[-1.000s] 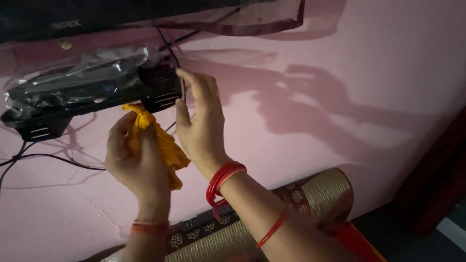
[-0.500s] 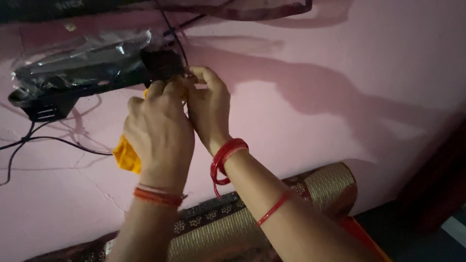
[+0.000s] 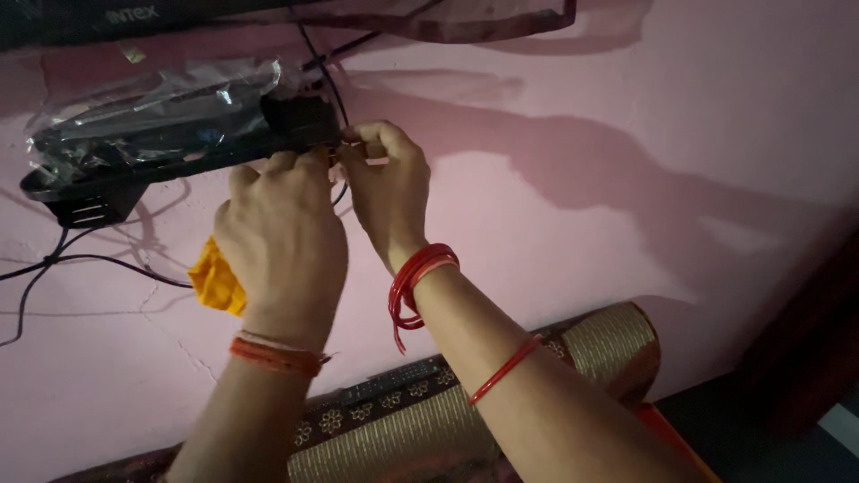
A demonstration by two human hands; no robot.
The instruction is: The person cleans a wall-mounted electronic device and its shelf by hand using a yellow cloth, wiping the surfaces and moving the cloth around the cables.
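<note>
Left hand [image 3: 282,237] raised, I grip a crumpled yellow cloth [image 3: 216,279]; my right hand [image 3: 386,192] pinches a thin black cable [image 3: 333,89] beside the plastic-wrapped black box [image 3: 170,134] on the pink wall [image 3: 626,134].

Pretty sure anyone can tell I'm at home here: painted pink wall [image 3: 626,107], a rolled-up woven mat [image 3: 501,402] leaning on it, black cables [image 3: 98,261] dangling around.

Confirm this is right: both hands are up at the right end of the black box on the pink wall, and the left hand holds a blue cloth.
Not quite. The head view shows the cloth in the left hand is yellow, not blue. The rest holds: both hands, right hand included, are at the right end of the black box on the pink wall.
</note>
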